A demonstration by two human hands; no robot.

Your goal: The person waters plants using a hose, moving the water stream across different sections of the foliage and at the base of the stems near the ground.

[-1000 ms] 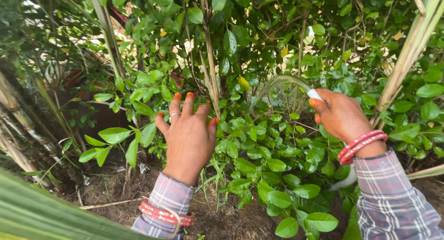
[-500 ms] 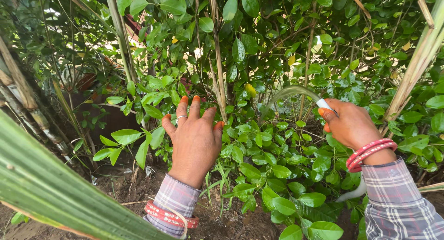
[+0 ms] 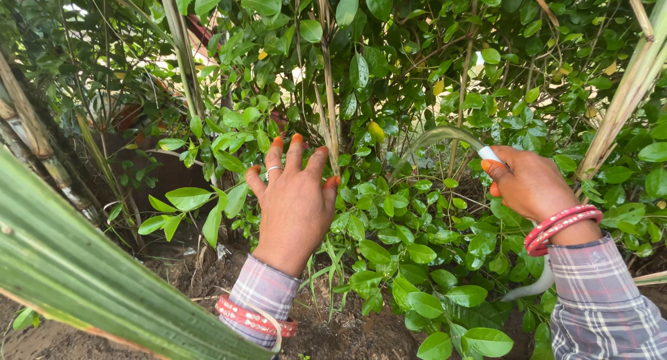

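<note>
My left hand (image 3: pixel 295 200) is spread open with fingers apart, pressing aside the leaves of a green leafy shrub (image 3: pixel 389 89) next to a dry stalk (image 3: pixel 326 89). It holds nothing. My right hand (image 3: pixel 528 186) grips the end of a white hose (image 3: pixel 490 154), and the hose runs down under my wrist. An arc of water (image 3: pixel 434 136) curves out of the hose to the left and falls into the low leaves between my hands. Both wrists wear red bangles and plaid sleeves.
A broad green leaf blade (image 3: pixel 83 283) crosses the lower left close to the camera. Cane-like stalks (image 3: pixel 35 138) stand at the left and a pale stalk (image 3: pixel 625 96) at the right. Bare dark soil (image 3: pixel 333 332) lies under the shrub.
The view has shifted slightly, and the big leaf blade now covers more of the lower left. Both hands stay in much the same place, and water keeps flowing.
</note>
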